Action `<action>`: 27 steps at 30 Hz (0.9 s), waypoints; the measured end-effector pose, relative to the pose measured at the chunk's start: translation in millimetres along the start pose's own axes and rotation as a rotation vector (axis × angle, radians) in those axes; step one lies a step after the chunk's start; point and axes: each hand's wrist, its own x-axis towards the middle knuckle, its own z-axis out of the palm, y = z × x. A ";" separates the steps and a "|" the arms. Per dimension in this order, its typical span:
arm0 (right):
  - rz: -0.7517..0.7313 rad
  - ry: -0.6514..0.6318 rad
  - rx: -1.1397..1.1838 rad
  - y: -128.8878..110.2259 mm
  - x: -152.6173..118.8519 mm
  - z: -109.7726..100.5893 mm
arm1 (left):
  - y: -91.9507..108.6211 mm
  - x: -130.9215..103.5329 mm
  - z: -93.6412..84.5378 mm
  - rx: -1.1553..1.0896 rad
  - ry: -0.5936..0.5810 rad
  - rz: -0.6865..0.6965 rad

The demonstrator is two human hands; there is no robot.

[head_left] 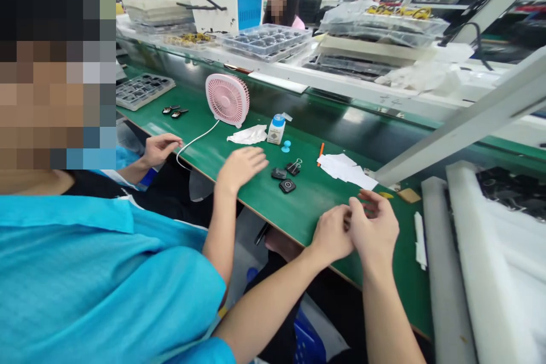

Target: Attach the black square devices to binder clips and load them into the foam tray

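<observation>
- Meeting at the fingertips, your left hand [335,232] and right hand [377,224] sit at the near edge of the green counter [305,205]. Both have curled fingers; you hide the contact, so I cannot tell whether you pinch anything there.
- Just beyond your right hand lies a white paper [345,169], torn-looking at its edges.
- Past your left hand, the black square piece [287,185] lies flat on the counter, close to a second black piece [278,173] and a binder clip [293,167].
- Anything small slipping from your fingertips could drop over the edge, because you work so near it.
- The co-worker's near hand [242,168], raised beside those black pieces, could knock them or your left arm if either of you swings wide.
- A tug on the white cable [198,139], which loops over the edge, might topple the pink fan [227,99].
- Farther out stand a blue-capped bottle [276,129] and a crumpled tissue [247,135].
- On your right, the slanted white post [460,119] and pale padding [441,239] limit your reach.
</observation>
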 end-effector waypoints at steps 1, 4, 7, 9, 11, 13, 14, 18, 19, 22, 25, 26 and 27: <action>0.014 0.018 0.022 5.0 0.8 -0.5 | -2.8 -2.6 16.1 -0.015 -0.004 0.017; 0.052 0.040 0.066 19.5 1.2 -0.9 | -6.2 -11.7 32.5 -0.019 0.040 0.051; 0.118 -0.023 0.071 33.5 0.3 -0.1 | -3.0 -23.4 3.2 0.076 0.112 0.152; 0.140 -0.069 0.057 38.7 0.1 1.6 | -1.7 -26.2 -33.9 0.211 0.200 0.211; 0.117 -0.108 0.006 37.0 1.7 6.7 | -2.7 -19.1 -75.7 0.383 0.360 0.145; 0.085 -0.170 -0.043 27.8 6.1 18.5 | -5.6 -1.8 -112.0 0.585 0.481 0.009; 0.073 -0.215 -0.055 21.3 9.4 27.4 | -7.5 9.1 -125.6 0.669 0.502 -0.056; 0.047 -0.350 -0.074 -4.0 23.0 75.2 | -14.8 47.8 -145.5 0.910 0.345 -0.237; 0.032 -0.359 -0.092 -7.7 25.0 86.4 | -16.3 53.7 -144.6 0.949 0.297 -0.255; -0.039 -0.324 -0.133 -10.9 25.8 108.0 | -19.6 63.3 -139.7 1.000 0.220 -0.265; -0.076 -0.288 -0.145 -8.1 22.0 110.6 | -21.5 68.6 -138.8 0.962 0.174 -0.272; -0.089 -0.304 -0.152 -7.3 20.2 108.9 | -22.2 70.5 -139.6 0.936 0.164 -0.282; -0.112 -0.334 -0.163 -6.9 18.1 106.7 | -23.4 72.5 -140.7 0.904 0.159 -0.295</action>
